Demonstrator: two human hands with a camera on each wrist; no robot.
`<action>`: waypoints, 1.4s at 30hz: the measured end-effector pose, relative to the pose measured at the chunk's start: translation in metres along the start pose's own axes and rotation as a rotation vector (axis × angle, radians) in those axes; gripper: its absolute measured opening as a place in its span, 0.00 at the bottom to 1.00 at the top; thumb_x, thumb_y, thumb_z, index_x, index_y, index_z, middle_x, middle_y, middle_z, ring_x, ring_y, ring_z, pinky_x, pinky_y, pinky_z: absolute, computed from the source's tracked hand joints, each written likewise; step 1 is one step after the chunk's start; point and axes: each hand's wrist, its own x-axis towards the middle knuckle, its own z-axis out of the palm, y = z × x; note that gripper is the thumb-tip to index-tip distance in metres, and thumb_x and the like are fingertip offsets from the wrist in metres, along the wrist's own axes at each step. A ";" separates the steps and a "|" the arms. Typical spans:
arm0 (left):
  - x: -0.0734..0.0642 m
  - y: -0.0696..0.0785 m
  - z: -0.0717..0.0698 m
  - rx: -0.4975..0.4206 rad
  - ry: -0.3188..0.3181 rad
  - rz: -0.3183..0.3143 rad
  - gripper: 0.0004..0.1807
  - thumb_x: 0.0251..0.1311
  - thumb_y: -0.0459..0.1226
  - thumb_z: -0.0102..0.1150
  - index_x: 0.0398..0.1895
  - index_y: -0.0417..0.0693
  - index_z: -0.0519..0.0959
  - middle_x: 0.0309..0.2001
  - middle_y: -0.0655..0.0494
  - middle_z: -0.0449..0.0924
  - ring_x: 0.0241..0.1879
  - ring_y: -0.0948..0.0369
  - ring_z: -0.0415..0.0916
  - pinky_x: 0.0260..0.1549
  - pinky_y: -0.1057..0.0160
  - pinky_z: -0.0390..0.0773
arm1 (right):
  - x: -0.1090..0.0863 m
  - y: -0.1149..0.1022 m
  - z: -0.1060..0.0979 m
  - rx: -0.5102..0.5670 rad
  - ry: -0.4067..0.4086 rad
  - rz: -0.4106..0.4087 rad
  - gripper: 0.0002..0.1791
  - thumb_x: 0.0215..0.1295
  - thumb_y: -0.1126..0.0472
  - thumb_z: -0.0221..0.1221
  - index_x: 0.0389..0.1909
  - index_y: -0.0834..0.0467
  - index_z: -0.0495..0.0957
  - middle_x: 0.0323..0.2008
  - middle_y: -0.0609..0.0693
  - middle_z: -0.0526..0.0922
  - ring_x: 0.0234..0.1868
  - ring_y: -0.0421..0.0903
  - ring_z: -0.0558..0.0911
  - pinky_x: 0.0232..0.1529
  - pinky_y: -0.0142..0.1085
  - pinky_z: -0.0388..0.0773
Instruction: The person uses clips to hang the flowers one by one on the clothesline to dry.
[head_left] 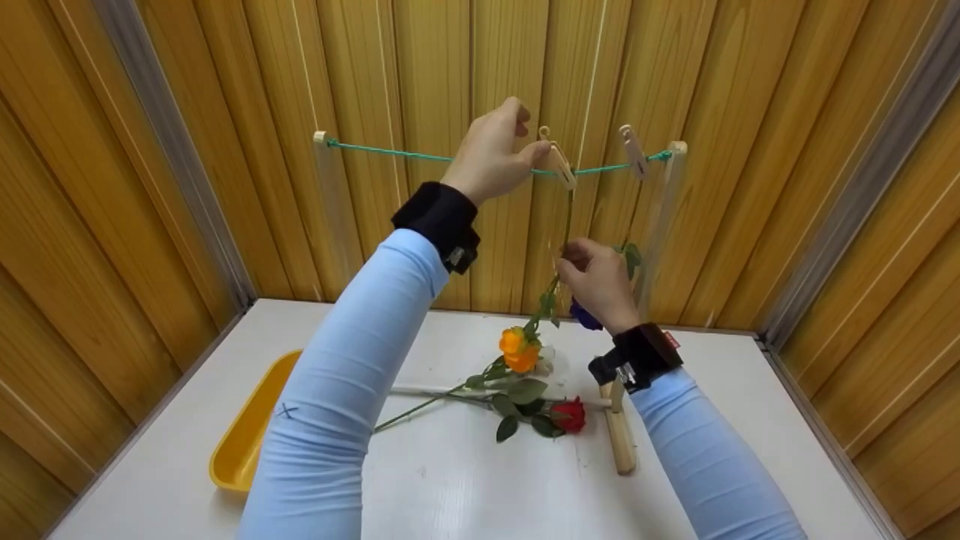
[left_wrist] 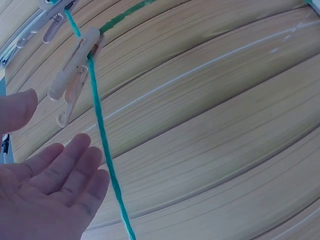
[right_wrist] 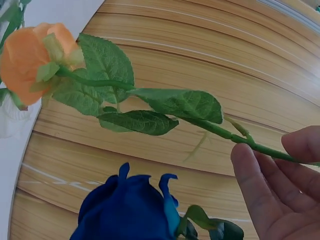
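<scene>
An orange rose (head_left: pixel 520 349) hangs head down, its stem end held in a wooden clothespin (head_left: pixel 561 163) on a green string (head_left: pixel 405 154). My left hand (head_left: pixel 496 154) is beside that clothespin with fingers apart; in the left wrist view a gap shows between the fingers and the clothespin (left_wrist: pixel 75 65). Lower down, my right hand (head_left: pixel 600 281) has thumb and fingers around the orange rose's stem (right_wrist: pixel 225 134), loosely pinching it. A blue rose (right_wrist: pixel 125 207) hangs just behind the right hand, below a second clothespin (head_left: pixel 633 150).
On the white table (head_left: pixel 450 480) lie a red rose (head_left: pixel 568 415) and another pale flower (head_left: pixel 546 360), partly hidden. A yellow tray (head_left: pixel 247 427) stands left, partly behind the left sleeve. Wooden posts (head_left: pixel 664 210) hold the string; a wooden foot (head_left: pixel 619 442) rests on the table.
</scene>
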 end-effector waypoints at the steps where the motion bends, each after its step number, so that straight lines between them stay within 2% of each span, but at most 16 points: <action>1: -0.003 -0.002 -0.001 0.011 0.018 0.013 0.24 0.75 0.45 0.57 0.65 0.41 0.70 0.62 0.49 0.76 0.64 0.56 0.72 0.60 0.64 0.73 | -0.002 0.000 -0.002 -0.009 -0.001 -0.002 0.13 0.72 0.66 0.59 0.52 0.68 0.82 0.45 0.64 0.87 0.43 0.57 0.85 0.47 0.46 0.84; 5: -0.016 -0.010 -0.004 0.061 0.090 0.073 0.24 0.75 0.44 0.58 0.65 0.40 0.71 0.63 0.47 0.75 0.65 0.54 0.70 0.64 0.62 0.69 | -0.008 0.002 -0.008 -0.048 0.007 -0.010 0.15 0.72 0.66 0.59 0.55 0.69 0.81 0.47 0.65 0.86 0.47 0.59 0.85 0.52 0.52 0.82; 9: -0.033 -0.023 -0.005 0.107 0.164 0.129 0.24 0.75 0.42 0.58 0.66 0.38 0.71 0.65 0.44 0.73 0.67 0.52 0.68 0.66 0.59 0.67 | -0.015 0.003 -0.013 -0.079 0.045 -0.053 0.14 0.70 0.67 0.60 0.53 0.69 0.82 0.44 0.65 0.87 0.45 0.59 0.86 0.50 0.53 0.82; 14: -0.058 -0.038 -0.002 0.158 0.258 0.202 0.23 0.74 0.39 0.59 0.65 0.35 0.72 0.63 0.42 0.74 0.66 0.49 0.68 0.67 0.56 0.67 | -0.025 0.002 -0.020 -0.071 0.069 -0.108 0.13 0.69 0.70 0.60 0.51 0.71 0.82 0.42 0.65 0.87 0.42 0.59 0.87 0.48 0.52 0.83; 21: -0.094 -0.055 0.010 0.108 0.279 0.224 0.23 0.76 0.39 0.56 0.67 0.32 0.72 0.66 0.40 0.73 0.69 0.47 0.67 0.69 0.53 0.68 | -0.040 0.002 -0.036 -0.118 -0.005 -0.158 0.12 0.70 0.70 0.61 0.51 0.69 0.82 0.44 0.61 0.85 0.44 0.55 0.85 0.45 0.43 0.84; 25: -0.113 -0.066 0.024 0.088 0.282 0.223 0.25 0.76 0.40 0.56 0.68 0.31 0.72 0.67 0.38 0.72 0.70 0.45 0.67 0.70 0.49 0.68 | -0.048 0.004 -0.040 -0.151 -0.043 -0.220 0.11 0.69 0.70 0.62 0.51 0.67 0.83 0.44 0.59 0.85 0.42 0.53 0.85 0.43 0.45 0.85; 27: -0.125 -0.075 0.036 0.080 0.277 0.208 0.26 0.76 0.40 0.56 0.69 0.32 0.71 0.69 0.38 0.71 0.71 0.45 0.67 0.71 0.47 0.67 | -0.054 0.008 -0.039 -0.164 -0.044 -0.256 0.13 0.69 0.70 0.63 0.53 0.67 0.83 0.47 0.59 0.85 0.44 0.54 0.86 0.44 0.48 0.85; 32: -0.153 -0.094 0.068 0.082 0.254 0.156 0.29 0.76 0.41 0.57 0.73 0.34 0.69 0.72 0.39 0.68 0.72 0.45 0.65 0.72 0.44 0.65 | -0.072 0.021 -0.031 -0.182 -0.009 -0.337 0.20 0.68 0.69 0.65 0.60 0.69 0.80 0.57 0.64 0.83 0.55 0.62 0.84 0.53 0.55 0.82; 37: -0.175 -0.100 0.091 0.128 0.268 0.146 0.30 0.74 0.41 0.59 0.72 0.34 0.69 0.72 0.39 0.68 0.72 0.44 0.66 0.71 0.41 0.65 | -0.087 0.031 -0.024 -0.210 0.043 -0.354 0.26 0.68 0.67 0.66 0.65 0.70 0.75 0.66 0.64 0.77 0.66 0.62 0.77 0.63 0.55 0.74; 42: -0.192 -0.103 0.110 0.174 0.294 0.146 0.31 0.74 0.43 0.60 0.72 0.34 0.69 0.72 0.39 0.69 0.73 0.43 0.64 0.71 0.41 0.64 | -0.102 0.040 -0.016 -0.255 0.073 -0.345 0.30 0.67 0.65 0.68 0.68 0.69 0.73 0.70 0.63 0.73 0.70 0.62 0.73 0.64 0.56 0.72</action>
